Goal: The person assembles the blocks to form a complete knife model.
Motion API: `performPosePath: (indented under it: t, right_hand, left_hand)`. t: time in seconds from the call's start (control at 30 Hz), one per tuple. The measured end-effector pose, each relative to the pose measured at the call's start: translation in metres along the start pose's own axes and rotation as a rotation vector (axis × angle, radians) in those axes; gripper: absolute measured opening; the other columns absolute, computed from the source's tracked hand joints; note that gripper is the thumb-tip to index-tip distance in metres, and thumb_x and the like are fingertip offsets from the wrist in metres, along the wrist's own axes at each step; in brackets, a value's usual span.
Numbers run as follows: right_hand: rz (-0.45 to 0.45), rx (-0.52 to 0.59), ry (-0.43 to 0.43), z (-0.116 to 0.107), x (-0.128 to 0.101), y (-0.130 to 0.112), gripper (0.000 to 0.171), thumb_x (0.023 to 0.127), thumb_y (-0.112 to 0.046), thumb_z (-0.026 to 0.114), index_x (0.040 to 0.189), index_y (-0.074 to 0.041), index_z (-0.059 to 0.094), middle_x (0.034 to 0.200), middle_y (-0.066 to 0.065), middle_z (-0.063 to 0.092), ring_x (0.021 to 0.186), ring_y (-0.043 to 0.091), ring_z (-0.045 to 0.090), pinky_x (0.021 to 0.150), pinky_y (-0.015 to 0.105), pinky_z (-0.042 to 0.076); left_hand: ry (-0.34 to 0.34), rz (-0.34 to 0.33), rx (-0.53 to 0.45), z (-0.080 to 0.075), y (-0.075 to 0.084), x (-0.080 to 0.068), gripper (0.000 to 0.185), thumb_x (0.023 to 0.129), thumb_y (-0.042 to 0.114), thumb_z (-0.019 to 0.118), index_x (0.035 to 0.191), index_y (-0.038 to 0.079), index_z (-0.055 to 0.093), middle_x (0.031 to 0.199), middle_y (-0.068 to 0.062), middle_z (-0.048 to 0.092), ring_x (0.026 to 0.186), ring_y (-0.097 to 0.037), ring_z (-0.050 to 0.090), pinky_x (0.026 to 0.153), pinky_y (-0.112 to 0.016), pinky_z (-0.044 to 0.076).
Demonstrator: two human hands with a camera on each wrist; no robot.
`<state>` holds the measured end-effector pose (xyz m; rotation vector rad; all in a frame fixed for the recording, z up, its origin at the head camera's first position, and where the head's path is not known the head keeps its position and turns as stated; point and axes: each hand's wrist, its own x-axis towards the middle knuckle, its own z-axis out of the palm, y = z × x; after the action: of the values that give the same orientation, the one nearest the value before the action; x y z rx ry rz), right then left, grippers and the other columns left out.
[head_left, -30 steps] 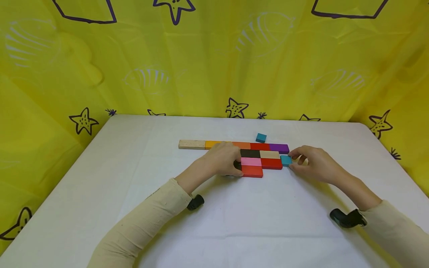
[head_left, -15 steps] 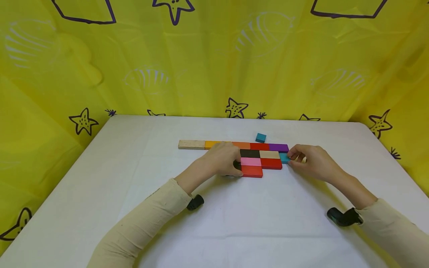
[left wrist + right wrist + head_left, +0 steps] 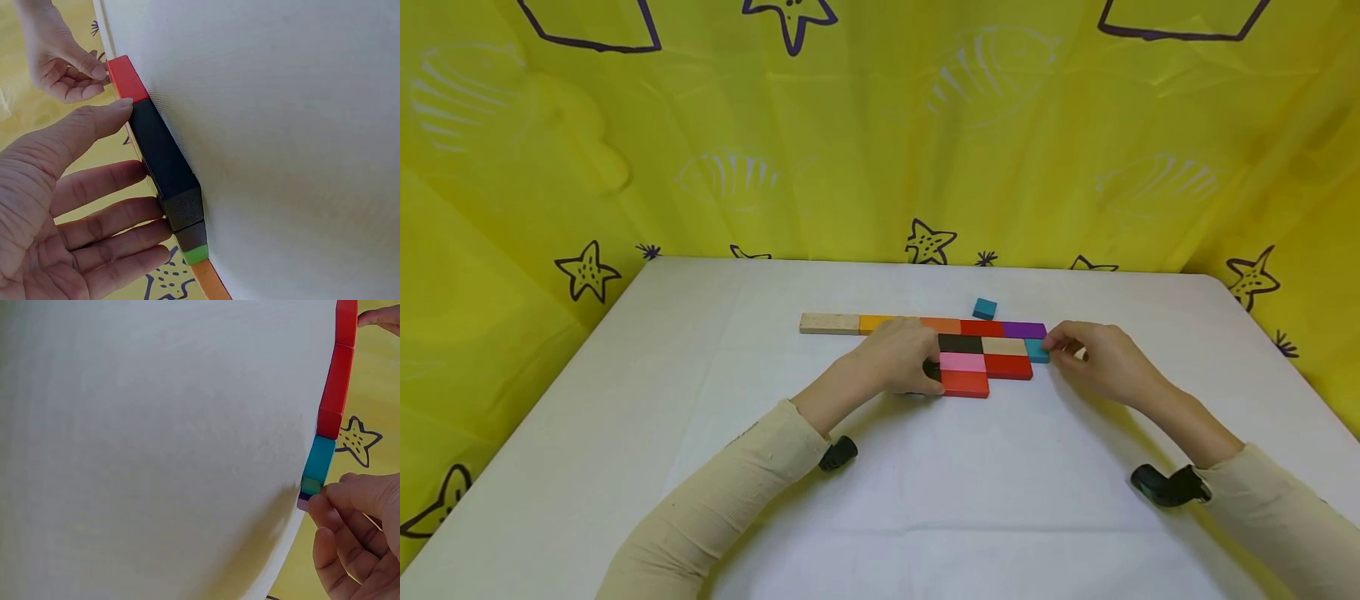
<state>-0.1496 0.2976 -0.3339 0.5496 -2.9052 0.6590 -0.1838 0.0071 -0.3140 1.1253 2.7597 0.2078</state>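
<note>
I can read no words, numbers, labels or brand marks anywhere in my views. The yellow cloth [image 3: 880,125] behind the table [image 3: 625,400] carries only drawn stars, shells and outlines, no lettering. The coloured blocks [image 3: 981,362] have plain painted faces with nothing printed.

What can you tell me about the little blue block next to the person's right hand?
The little blue block is a small teal cube, painted and wood-like, lying flat on the white table. It sits at the right end of the middle row, against the tan block, just below the purple block. The right hand touches its right side with its fingertips.
</note>
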Motion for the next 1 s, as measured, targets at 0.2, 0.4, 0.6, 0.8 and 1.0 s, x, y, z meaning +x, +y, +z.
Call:
performPosePath:
  t: [0.2,0.4,0.6,0.8,1.0]
  right_hand:
    - [0.002,0.014,0.013,-0.001,0.002,-0.004,0.011,0.084,-0.005,0.070,0.096,-0.006,0.068,0.086,0.000,0.067,0.080,0.018,0.060,0.065,0.027,0.048]
    - [0.008,0.026,0.002,0.001,0.013,-0.012,0.015,0.085,-0.009,0.071,0.099,-0.006,0.068,0.089,0.001,0.068,0.083,0.018,0.061,0.067,0.028,0.049]
    - [0.018,0.036,-0.035,0.003,0.031,-0.022,0.020,0.086,-0.010,0.071,0.104,-0.003,0.067,0.094,0.006,0.068,0.087,0.022,0.060,0.072,0.035,0.049]
    - [0.014,0.030,-0.044,0.007,0.051,-0.027,0.021,0.087,-0.010,0.068,0.106,-0.001,0.066,0.098,0.011,0.067,0.092,0.026,0.059,0.077,0.042,0.051]
    - [0.049,0.026,-0.083,0.005,0.069,-0.031,0.025,0.090,-0.014,0.066,0.110,0.000,0.064,0.103,0.014,0.066,0.097,0.030,0.058,0.080,0.045,0.049]
  left_hand:
    - [0.003,-0.002,-0.013,0.001,-0.001,-0.001,0.031,0.078,0.042,0.076,0.091,0.014,0.077,0.080,0.005,0.061,0.079,-0.013,0.050,0.066,-0.025,0.040]
    - [0.004,-0.002,-0.026,0.001,-0.001,0.000,0.027,0.078,0.041,0.077,0.083,0.015,0.074,0.068,0.005,0.056,0.072,-0.013,0.049,0.061,-0.024,0.036]
    - [0.004,-0.004,-0.018,0.002,-0.002,0.001,0.027,0.078,0.041,0.077,0.083,0.015,0.074,0.064,0.005,0.055,0.070,-0.012,0.049,0.060,-0.024,0.036]
    - [-0.001,-0.019,-0.026,0.003,-0.003,0.001,0.025,0.078,0.041,0.077,0.082,0.016,0.073,0.067,0.005,0.056,0.072,-0.012,0.049,0.061,-0.024,0.037]
    - [0.019,-0.011,-0.040,0.001,-0.004,0.000,0.024,0.078,0.040,0.077,0.076,0.017,0.071,0.061,0.005,0.051,0.069,-0.012,0.048,0.059,-0.024,0.035]
